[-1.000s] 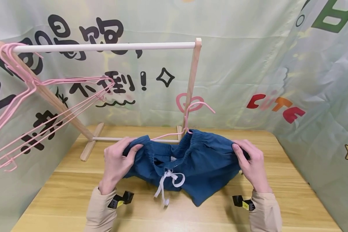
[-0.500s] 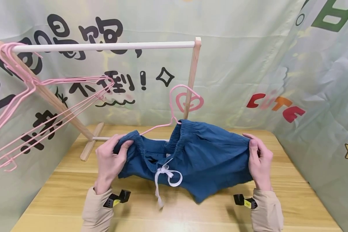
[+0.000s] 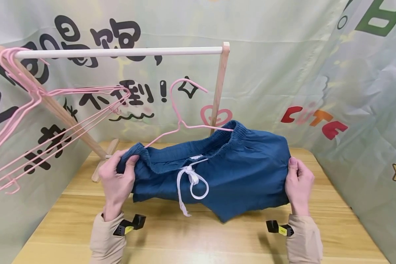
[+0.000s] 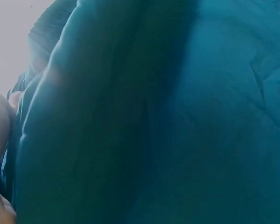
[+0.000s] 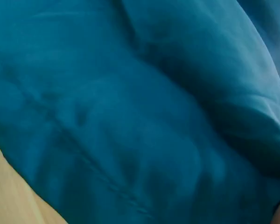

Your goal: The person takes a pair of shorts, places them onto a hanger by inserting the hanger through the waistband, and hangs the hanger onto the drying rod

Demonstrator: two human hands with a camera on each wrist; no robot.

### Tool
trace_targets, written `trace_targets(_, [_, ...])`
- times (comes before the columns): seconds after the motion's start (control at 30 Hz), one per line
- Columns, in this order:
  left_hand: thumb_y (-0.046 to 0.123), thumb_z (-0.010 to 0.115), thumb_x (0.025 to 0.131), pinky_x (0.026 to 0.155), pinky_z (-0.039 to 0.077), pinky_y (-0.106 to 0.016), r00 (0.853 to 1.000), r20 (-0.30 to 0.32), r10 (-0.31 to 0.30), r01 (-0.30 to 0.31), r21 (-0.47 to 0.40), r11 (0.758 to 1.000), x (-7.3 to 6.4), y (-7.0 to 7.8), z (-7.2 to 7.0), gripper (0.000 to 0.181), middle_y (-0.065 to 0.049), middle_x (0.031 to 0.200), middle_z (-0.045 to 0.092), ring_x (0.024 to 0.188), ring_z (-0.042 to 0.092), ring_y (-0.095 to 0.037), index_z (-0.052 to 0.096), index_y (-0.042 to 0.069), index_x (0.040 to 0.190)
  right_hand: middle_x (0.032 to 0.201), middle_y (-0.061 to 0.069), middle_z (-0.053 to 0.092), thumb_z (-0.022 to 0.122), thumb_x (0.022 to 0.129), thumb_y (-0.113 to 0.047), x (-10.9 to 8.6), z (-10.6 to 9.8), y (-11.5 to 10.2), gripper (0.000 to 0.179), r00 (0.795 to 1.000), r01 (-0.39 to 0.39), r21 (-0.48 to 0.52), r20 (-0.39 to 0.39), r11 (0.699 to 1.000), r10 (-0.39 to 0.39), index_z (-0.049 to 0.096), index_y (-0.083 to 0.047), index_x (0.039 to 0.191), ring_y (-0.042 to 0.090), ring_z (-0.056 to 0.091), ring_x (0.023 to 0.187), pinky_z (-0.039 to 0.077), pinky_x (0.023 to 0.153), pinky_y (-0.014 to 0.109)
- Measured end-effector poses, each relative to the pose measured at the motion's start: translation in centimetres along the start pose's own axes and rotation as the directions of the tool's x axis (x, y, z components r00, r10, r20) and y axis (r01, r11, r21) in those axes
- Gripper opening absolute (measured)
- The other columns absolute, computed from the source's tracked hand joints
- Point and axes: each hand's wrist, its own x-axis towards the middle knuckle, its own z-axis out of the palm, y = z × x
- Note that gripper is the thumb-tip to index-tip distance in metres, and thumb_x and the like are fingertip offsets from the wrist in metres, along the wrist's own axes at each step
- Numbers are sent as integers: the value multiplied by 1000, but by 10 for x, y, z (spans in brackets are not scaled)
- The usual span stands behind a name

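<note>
Blue shorts (image 3: 250, 165) with a white drawstring bow (image 3: 193, 178) hang between the two hands above the table. A pink hanger (image 3: 181, 123) rises from the waist opening, its hook upright and apart from the rack; its lower part is hidden inside the shorts. At the waistband's left end, my left hand (image 3: 117, 176) pinches the fabric with the thumb in front. My right hand (image 3: 298, 181) grips the right side edge below the waistband. Blue cloth (image 4: 144, 116) fills most of the left wrist view, and more of the shorts (image 5: 130, 116) covers the right wrist view.
Behind the shorts stands a rack with a white rail (image 3: 125, 52) and wooden posts (image 3: 219, 84). Several pink hangers (image 3: 36, 91) hang at its left end, reaching toward the left hand's side. A wooden table (image 3: 198, 242) lies below, with printed cloth walls (image 3: 267, 73) around it.
The shorts and hanger have risen, and the hook has moved left and up toward the rail. My hands have spread wider apart; the right one now grips lower along the side edge.
</note>
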Motion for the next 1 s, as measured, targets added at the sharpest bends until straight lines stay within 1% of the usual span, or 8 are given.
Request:
trace_targets(0.17, [-10, 77, 77, 84, 45, -8, 1000, 25, 12, -13, 29, 999, -1, -2, -1, 19, -22, 84, 73, 92, 60, 14, 74, -6, 96, 64, -24, 37, 54, 104, -16, -1, 1, 2, 37, 998, -32, -65, 60, 997, 35, 57, 7, 75, -6, 36, 63, 27, 63, 18])
trace_targets(0.3, [-9, 79, 75, 82, 44, -8, 998, 58, 33, -36, 43, 998, -1, -2, -2, 20, -18, 82, 73, 85, 63, 5, 74, -3, 94, 77, -28, 53, 47, 107, -17, -1, 0, -2, 34, 997, -34, 92, 68, 995, 28, 67, 9, 96, -4, 49, 75, 34, 70, 15])
trace_targets(0.4, [-7, 81, 75, 80, 44, -10, 994, 98, 53, -61, 77, 995, -1, -1, -3, 21, -16, 81, 73, 80, 67, -7, 75, 0, 93, 97, -24, 64, 42, 107, -15, -1, -2, -8, 35, 996, 14, 220, 84, 976, -34, 65, 9, 119, 1, 58, 92, 39, 81, 17])
trace_targets(0.53, [-5, 82, 75, 76, 46, -15, 983, 169, 69, -86, 96, 992, -1, 3, -2, 22, -14, 81, 73, 78, 69, -16, 75, 4, 94, 115, -21, 64, 48, 105, -9, -2, -4, -16, 31, 972, 141, 240, 150, 961, -180, 64, 5, 127, 1, 58, 106, 40, 92, 16])
trace_targets(0.67, [-5, 81, 76, 74, 47, -18, 973, 217, 79, -96, 70, 993, 0, 6, 0, 21, -10, 80, 72, 76, 68, -17, 75, 5, 94, 116, -14, 65, 60, 98, -1, -3, -3, -19, 26, 925, 278, 217, 204, 936, -322, 69, 1, 122, -3, 57, 108, 39, 96, 13])
trace_targets(0.83, [-5, 79, 79, 78, 46, -14, 958, 281, 63, -78, 44, 996, -2, 7, 3, 19, -9, 81, 71, 76, 66, -16, 74, 5, 95, 88, 8, 65, 69, 89, 7, -5, 1, -18, 15, 869, 385, 255, 221, 887, -442, 73, 3, 103, -6, 56, 90, 41, 84, 11])
trace_targets(0.9, [-5, 78, 80, 80, 45, -12, 950, 309, 43, -55, 30, 998, -2, 6, 3, 20, -8, 82, 71, 77, 65, -15, 74, 4, 97, 80, 9, 63, 69, 86, 11, -6, 3, -17, 10, 862, 400, 306, 194, 864, -468, 73, 6, 94, -5, 55, 82, 42, 78, 11])
trace_targets(1.0, [-7, 78, 81, 82, 45, -11, 942, 335, 30, -38, 18, 999, -1, 3, 0, 22, -8, 84, 71, 79, 65, -15, 75, 5, 99, 80, -1, 66, 67, 84, 16, -7, 5, -15, 6, 873, 397, 384, 123, 834, -472, 71, 13, 87, -4, 57, 78, 44, 75, 12])
